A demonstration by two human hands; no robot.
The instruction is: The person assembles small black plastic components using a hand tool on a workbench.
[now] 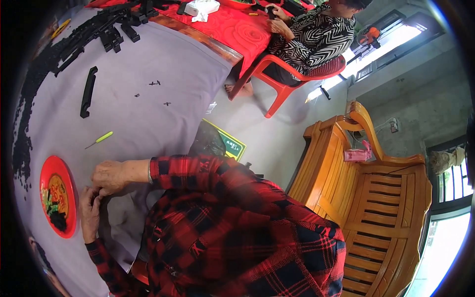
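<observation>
The right hand [110, 176], knuckles up, reaches in from a plaid sleeve [193, 171] running almost level across the view, its wrist nearly straight, while the left hand [90, 207] rises from below on an upright forearm, so the two meet at the fingertips. The fingers of both are curled and drawn narrow, pinched close together; whether a small piece sits between them I cannot tell, as the hands cover that spot. Just left of the left fingers is the red plate [72, 198] with a patterned middle, bearing green and black bits, its rim leaving only a slim strip of cloth beside them. Above the fingers, near, lies a green-handled tool [105, 137], thin tip toward the lower left; further up, a long black part [88, 94]. Up and to the right of the fingers the grey-mauve tablecloth [143, 119] opens into broad bare room, broken by a few small black pieces [155, 83], until the table's edge drops off toward the floor. Beyond the plate, black parts [23, 133] line the far left side, well apart from the fingers.
</observation>
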